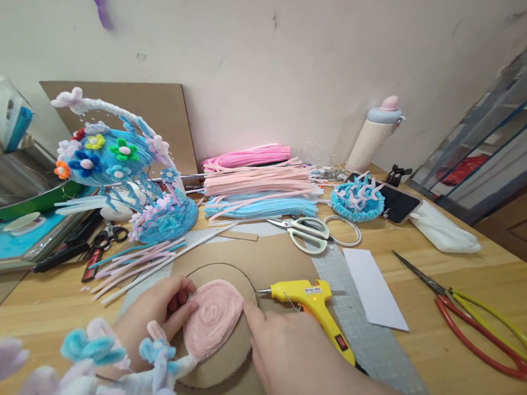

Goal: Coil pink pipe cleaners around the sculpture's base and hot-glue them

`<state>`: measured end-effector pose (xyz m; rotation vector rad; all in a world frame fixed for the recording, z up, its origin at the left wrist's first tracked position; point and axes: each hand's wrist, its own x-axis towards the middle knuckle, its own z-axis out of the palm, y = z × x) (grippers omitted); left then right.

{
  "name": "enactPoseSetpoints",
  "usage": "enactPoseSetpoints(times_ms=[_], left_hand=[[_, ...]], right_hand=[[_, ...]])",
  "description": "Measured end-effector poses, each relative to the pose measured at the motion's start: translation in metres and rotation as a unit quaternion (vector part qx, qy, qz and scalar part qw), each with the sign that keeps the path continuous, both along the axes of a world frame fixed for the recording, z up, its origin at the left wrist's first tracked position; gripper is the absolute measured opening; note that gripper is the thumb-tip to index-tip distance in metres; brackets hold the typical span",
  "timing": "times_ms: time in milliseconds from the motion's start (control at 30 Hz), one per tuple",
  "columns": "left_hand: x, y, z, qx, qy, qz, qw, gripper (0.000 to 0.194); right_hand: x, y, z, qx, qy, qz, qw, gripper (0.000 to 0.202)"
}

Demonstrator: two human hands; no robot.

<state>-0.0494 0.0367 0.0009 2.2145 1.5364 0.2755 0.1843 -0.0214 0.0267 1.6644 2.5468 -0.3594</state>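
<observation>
A pink coiled pipe-cleaner piece (213, 317) lies on a round cardboard disc (228, 372) near the front. My left hand (165, 308) is at the coil's left edge, its fingers curled and thumb and fingertips against the pink edge. My right hand (280, 349) reaches in from the right, with the index finger extended to touch the coil's upper right edge; its other fingers are folded beneath, partly hidden. A yellow glue gun (306, 294) lies just beyond my right hand, nozzle pointing left toward the disc.
Fuzzy flower stems (157, 358) stand in the left foreground. Behind are a flower-covered blue ornament (122, 157), pipe-cleaner bundles (259, 185), white-handled scissors (308, 234), a blue fuzzy dish (357, 198) and a bottle (371, 136). Red-and-yellow scissors (463, 308) lie right.
</observation>
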Motion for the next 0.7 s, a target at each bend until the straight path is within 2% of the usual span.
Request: enactPoseSetpoints(times_ms=[133, 367, 567, 700], left_hand=[[0.0025, 0.0003, 0.0038, -0.034, 0.017, 0.014, 0.999, 0.029], [0.0027, -0.001, 0.0019, -0.06, 0.023, 0.051, 0.997, 0.032], [0.0048, 0.0006, 0.0104, -0.007, 0.018, 0.002, 1.0, 0.029], [0.0033, 0.0004, 0.0079, 0.028, 0.015, -0.023, 0.999, 0.023]], right_hand=[[0.0004, -0.0012, -0.0026, 0.001, 0.007, 0.005, 1.0, 0.034], [0.0005, -0.0013, -0.0027, 0.011, 0.011, 0.005, 1.0, 0.031], [-0.0004, -0.0011, -0.003, 0.004, -0.008, -0.002, 1.0, 0.033], [-0.0011, -0.0013, -0.0007, -0.002, -0.006, 0.0, 1.0, 0.032]])
